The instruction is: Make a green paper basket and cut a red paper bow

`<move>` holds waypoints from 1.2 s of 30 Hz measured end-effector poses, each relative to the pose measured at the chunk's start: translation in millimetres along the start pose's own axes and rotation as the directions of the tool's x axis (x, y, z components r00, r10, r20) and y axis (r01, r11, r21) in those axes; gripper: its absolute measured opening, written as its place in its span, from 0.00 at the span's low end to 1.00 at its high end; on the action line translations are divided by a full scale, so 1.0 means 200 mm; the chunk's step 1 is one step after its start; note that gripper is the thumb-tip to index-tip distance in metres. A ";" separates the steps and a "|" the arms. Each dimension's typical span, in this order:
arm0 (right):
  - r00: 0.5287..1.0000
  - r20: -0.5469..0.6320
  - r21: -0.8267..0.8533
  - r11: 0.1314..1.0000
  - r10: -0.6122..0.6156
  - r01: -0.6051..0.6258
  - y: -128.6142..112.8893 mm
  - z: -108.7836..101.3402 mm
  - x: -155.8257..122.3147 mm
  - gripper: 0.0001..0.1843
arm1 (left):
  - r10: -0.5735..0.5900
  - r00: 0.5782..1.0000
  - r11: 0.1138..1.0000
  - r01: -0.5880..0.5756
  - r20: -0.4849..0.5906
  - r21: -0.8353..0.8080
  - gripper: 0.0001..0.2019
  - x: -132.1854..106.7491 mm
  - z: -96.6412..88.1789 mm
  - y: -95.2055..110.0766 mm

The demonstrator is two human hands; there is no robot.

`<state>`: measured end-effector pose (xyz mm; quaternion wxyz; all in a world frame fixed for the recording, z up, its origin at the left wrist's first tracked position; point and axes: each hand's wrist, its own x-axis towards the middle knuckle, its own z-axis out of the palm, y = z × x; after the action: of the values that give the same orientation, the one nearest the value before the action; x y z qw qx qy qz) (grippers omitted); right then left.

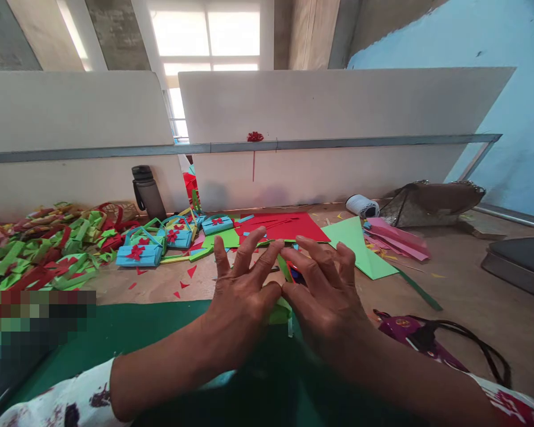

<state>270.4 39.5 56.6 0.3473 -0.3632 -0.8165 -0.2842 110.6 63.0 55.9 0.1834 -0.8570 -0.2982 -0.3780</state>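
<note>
My left hand point(244, 296) and my right hand point(331, 299) meet at centre, thumbs and index fingers pinched together over a small piece of green paper point(280, 314). The other fingers of both hands are raised and spread. Most of the paper lies behind the hands, so its full shape is hidden. Just beyond the fingertips a red paper sheet point(307, 224) lies on the floor, with a light green sheet point(362, 249) to its right. Left of my hands stand several small blue paper bags, one of them a blue bag point(137, 255) with a red paper flower and green handles.
A heap of green and red paper pieces point(40, 252) spreads at left. A dark bottle point(148, 193) stands by the white boards. Pink paper point(398, 237), a white roll point(363, 205), a handbag point(434, 204) and a purple pouch point(403, 326) lie at right. Red scraps dot the floor.
</note>
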 end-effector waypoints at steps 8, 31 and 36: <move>0.999 -0.012 0.012 0.999 -0.034 0.035 -0.01 -0.02 0.01 0.16 | -0.007 1.000 0.999 0.006 0.020 0.036 0.08 0.00 -0.01 0.01; 1.000 0.022 -0.057 0.998 0.000 0.001 -0.01 0.01 0.00 0.16 | -0.054 0.998 0.998 0.054 0.045 0.011 0.08 -0.02 0.02 -0.01; 0.999 -0.006 0.008 0.999 0.032 -0.032 0.01 0.02 -0.01 0.14 | -0.028 1.000 1.000 0.028 0.009 -0.006 0.08 -0.02 0.02 0.00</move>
<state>271.3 41.7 53.1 0.3560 -0.3741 -0.8106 -0.2763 110.1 63.5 49.5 0.1742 -0.8550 -0.3099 -0.3777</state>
